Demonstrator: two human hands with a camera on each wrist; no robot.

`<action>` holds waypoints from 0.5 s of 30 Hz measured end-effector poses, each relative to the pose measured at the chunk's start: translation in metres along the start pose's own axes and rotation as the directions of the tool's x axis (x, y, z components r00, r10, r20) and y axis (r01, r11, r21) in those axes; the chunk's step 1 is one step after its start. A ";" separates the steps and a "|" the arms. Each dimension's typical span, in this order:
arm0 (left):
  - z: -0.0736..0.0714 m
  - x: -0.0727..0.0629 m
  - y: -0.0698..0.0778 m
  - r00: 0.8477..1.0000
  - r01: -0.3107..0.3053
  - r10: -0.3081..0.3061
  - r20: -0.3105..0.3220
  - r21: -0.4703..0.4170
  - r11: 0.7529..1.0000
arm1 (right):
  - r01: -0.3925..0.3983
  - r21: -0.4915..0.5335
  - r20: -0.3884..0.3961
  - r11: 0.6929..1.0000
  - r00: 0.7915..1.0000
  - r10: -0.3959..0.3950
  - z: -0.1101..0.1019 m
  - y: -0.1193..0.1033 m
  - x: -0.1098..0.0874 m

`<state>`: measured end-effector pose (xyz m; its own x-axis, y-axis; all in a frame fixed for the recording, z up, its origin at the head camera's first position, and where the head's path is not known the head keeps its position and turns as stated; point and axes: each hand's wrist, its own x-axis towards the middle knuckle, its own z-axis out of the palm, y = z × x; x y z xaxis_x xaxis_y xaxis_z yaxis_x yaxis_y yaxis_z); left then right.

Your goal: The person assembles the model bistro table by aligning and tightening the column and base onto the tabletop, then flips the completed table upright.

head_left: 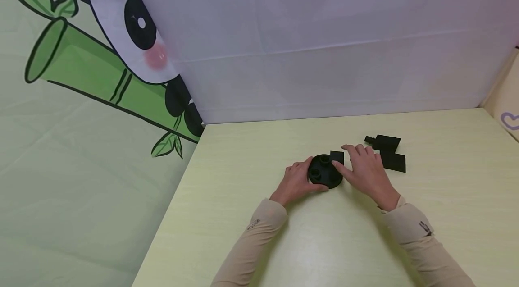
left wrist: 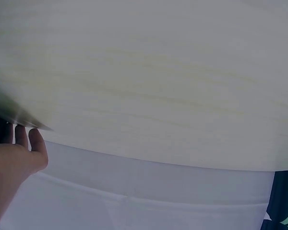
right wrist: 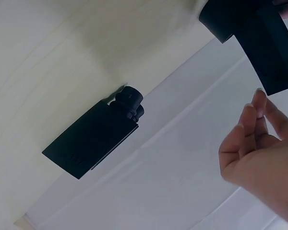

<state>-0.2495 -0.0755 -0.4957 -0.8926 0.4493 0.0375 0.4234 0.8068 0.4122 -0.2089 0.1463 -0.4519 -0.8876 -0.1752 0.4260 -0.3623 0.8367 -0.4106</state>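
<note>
A round black base (head_left: pixel 328 178) with ring-shaped sockets sits on the table. My left hand (head_left: pixel 298 182) grips its left side, fingers along the rim and thumb across the front edge; the left wrist view shows part of this hand (left wrist: pixel 19 155) beside a dark shape at the left edge. From the base's right rear rises a black rectangular block (head_left: pixel 337 157), seen larger in the right wrist view as a long block (right wrist: pixel 266 52). My right hand (head_left: pixel 368 172) is close beside it, thumb at its lower side in the head view. In the right wrist view its fingertips (right wrist: pixel 259 93) are right at the block's end, lightly bent.
Behind my right hand lie two more black rectangular pieces (head_left: pixel 387 143) (head_left: pixel 393 161), one with a knobbed end; the right wrist view shows them as a dark pair (right wrist: pixel 93 136). A cloth (head_left: pixel 324 43) with a panda and bamboo print hangs at the table's back edge.
</note>
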 end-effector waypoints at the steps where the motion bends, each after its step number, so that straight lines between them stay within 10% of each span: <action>1: 0.000 0.000 0.000 1.000 -0.003 0.003 -0.003 0.000 1.000 | 0.001 -0.001 0.004 1.000 1.000 -0.001 0.000 0.000 0.000; 15: 0.001 0.003 0.002 1.000 -0.006 0.007 -0.028 0.016 1.000 | -0.053 -0.001 0.005 0.999 0.999 0.053 -0.007 0.005 -0.001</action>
<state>-0.2508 -0.0721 -0.4962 -0.8938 0.4436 0.0660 0.4314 0.8100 0.3973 -0.2080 0.1542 -0.4482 -0.9070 -0.1333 0.3995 -0.3143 0.8456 -0.4315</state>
